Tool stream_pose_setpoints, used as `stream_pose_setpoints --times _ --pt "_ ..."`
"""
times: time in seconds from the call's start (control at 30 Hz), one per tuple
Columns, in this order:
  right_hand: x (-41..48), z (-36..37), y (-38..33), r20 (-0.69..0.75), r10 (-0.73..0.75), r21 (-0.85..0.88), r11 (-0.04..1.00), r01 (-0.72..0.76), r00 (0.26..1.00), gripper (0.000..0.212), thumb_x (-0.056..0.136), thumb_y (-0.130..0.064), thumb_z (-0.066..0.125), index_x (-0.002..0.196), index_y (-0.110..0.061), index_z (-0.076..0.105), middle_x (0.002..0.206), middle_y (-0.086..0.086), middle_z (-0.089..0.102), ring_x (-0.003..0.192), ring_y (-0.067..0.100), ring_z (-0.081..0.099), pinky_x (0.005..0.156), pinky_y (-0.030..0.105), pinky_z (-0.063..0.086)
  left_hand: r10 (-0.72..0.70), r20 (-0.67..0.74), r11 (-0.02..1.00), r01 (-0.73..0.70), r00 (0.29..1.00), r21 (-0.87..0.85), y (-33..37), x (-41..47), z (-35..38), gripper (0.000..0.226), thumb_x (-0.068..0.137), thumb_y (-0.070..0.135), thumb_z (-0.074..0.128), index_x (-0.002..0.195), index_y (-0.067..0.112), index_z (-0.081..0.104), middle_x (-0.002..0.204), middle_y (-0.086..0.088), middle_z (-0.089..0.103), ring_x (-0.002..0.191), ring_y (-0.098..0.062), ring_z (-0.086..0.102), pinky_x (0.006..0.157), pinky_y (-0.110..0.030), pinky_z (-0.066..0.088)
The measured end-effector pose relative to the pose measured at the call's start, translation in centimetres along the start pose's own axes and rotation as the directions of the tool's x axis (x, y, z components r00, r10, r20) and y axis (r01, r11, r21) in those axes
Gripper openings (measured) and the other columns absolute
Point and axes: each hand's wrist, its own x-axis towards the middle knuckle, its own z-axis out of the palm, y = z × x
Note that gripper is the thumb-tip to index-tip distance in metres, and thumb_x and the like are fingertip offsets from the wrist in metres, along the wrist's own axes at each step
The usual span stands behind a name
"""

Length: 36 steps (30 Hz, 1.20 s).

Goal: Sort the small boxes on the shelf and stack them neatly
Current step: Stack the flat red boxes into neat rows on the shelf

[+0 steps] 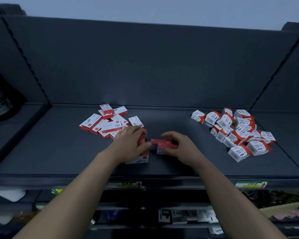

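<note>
Dark grey metal makes up the shelf (179,163), a wide deck with a plain back panel (145,66) of the same colour rising behind it. On its right side, toward the far edge, lies a loose heap of cube-shaped boxes (235,133). They are white with orange-red corners, tumbled at all angles and touching one another. Left of centre, also toward the back, is a scatter of flat boxes (107,124), red and white, overlapping each other, some with printed faces up.

Two bare forearms reach in from the near edge to the middle of the shelf, between the two heaps. The left hand (129,144) lies over a short stack (141,158) of the same flat red-and-white packs, just in front of the scatter. Its fingers curl over the far side of the stack and the thumb lies against the right side, so it grips the stack.

The right hand (181,147), just beside it, pinches a pair of flat packs (162,146) between the thumb on the near side and curved fingers arched over the far side. I cannot tell whether the pair rests on the shelf or sits just above it; its left end is close to the left thumb.

Along the shelf's front lip are two small price labels (251,184), greenish-yellow, each with a red arrow.
</note>
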Motion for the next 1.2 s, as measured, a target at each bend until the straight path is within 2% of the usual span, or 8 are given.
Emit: stream_pose_setpoints --times 0.13,0.27,0.37,0.43,0.63,0.8,1.07,1.2 --pt "-0.1 -0.3 -0.6 0.073 0.035 -0.040 0.999 -0.032 0.997 0.034 0.073 -0.014 0.080 0.104 -0.020 0.067 0.095 -0.006 0.068 0.083 0.006 0.062 0.078 0.016 0.049 0.003 0.119 0.999 0.003 0.993 -0.052 -0.4 -0.7 -0.6 0.106 0.070 0.068 0.063 0.150 0.022 0.013 0.156 0.006 0.013 0.142 -0.016 0.011 0.116 -0.040 0.016" --pt "-0.3 -0.6 -1.0 0.117 0.065 -0.076 0.995 -0.057 0.991 0.035 0.070 -0.017 0.083 0.101 -0.020 0.066 0.094 -0.007 0.066 0.080 0.004 0.061 0.070 0.009 0.046 0.034 0.216 0.998 -0.024 0.976 -0.050 -1.3 -0.1 -1.7 0.107 0.064 0.052 0.073 0.149 0.025 0.015 0.153 0.009 0.016 0.139 -0.015 0.017 0.114 -0.041 0.025" --pt "-0.2 -0.2 -1.2 0.135 0.090 -0.092 0.993 -0.078 0.987 0.036 0.066 -0.022 0.085 0.096 -0.023 0.065 0.093 -0.007 0.066 0.082 0.008 0.062 0.074 0.018 0.050 0.037 0.259 0.997 -0.019 0.965 -0.071 -1.7 0.1 -2.3 0.109 0.061 0.046 0.079 0.148 0.029 0.017 0.150 0.013 0.019 0.136 -0.014 0.020 0.111 -0.039 0.029" --pt "-0.1 0.6 -1.6 0.159 0.085 -0.093 0.993 -0.071 0.984 0.036 0.064 -0.025 0.086 0.092 -0.025 0.064 0.092 -0.007 0.066 0.081 0.009 0.062 0.075 0.023 0.051 0.040 0.276 0.998 -0.024 0.960 -0.063 -1.8 0.1 -2.6 0.110 0.059 0.044 0.081 0.148 0.030 0.017 0.149 0.014 0.020 0.135 -0.014 0.022 0.110 -0.039 0.030" --pt "-0.2 2.5 -3.0 0.198 0.058 -0.080 0.996 -0.042 0.978 0.037 0.066 -0.021 0.085 0.095 -0.021 0.062 0.091 -0.008 0.064 0.075 0.004 0.057 0.067 0.016 0.046 0.057 0.293 0.994 -0.028 0.955 -0.102 -2.0 -0.5 -2.9 0.115 0.059 0.038 0.084 0.149 0.029 0.014 0.153 0.012 0.016 0.139 -0.013 0.019 0.113 -0.035 0.026" --pt "-0.5 2.1 -2.5 0.214 0.080 -0.002 0.997 -0.082 0.974 0.042 0.064 -0.020 0.086 0.101 -0.027 0.066 0.098 -0.008 0.068 0.088 0.008 0.065 0.083 0.025 0.054 -0.006 0.320 0.985 0.061 0.947 -0.159 -2.6 -1.4 -2.4 0.128 0.058 0.039 0.086 0.151 0.031 -0.001 0.155 0.020 -0.005 0.143 -0.012 0.003 0.113 -0.034 0.018" --pt "-0.6 2.2 -3.1 0.219 0.105 -0.072 0.993 -0.091 0.970 0.034 0.065 -0.022 0.085 0.092 -0.029 0.066 0.097 -0.009 0.067 0.089 0.011 0.064 0.084 0.032 0.055 0.001 0.279 0.987 0.044 0.960 -0.153 -2.6 -1.6 -2.5 0.121 0.061 0.040 0.084 0.151 0.026 0.006 0.152 0.012 0.010 0.138 -0.014 0.016 0.109 -0.035 0.026" --pt "-0.6 2.2 -3.1 0.228 0.106 -0.010 0.994 -0.106 0.968 0.045 0.065 -0.027 0.086 0.105 -0.027 0.066 0.104 -0.009 0.067 0.095 0.009 0.064 0.088 0.029 0.053 -0.018 0.301 0.983 0.073 0.953 -0.171 -2.6 -1.7 -2.9 0.123 0.058 0.048 0.085 0.151 0.027 0.006 0.152 0.013 0.011 0.137 -0.013 0.019 0.109 -0.035 0.027"
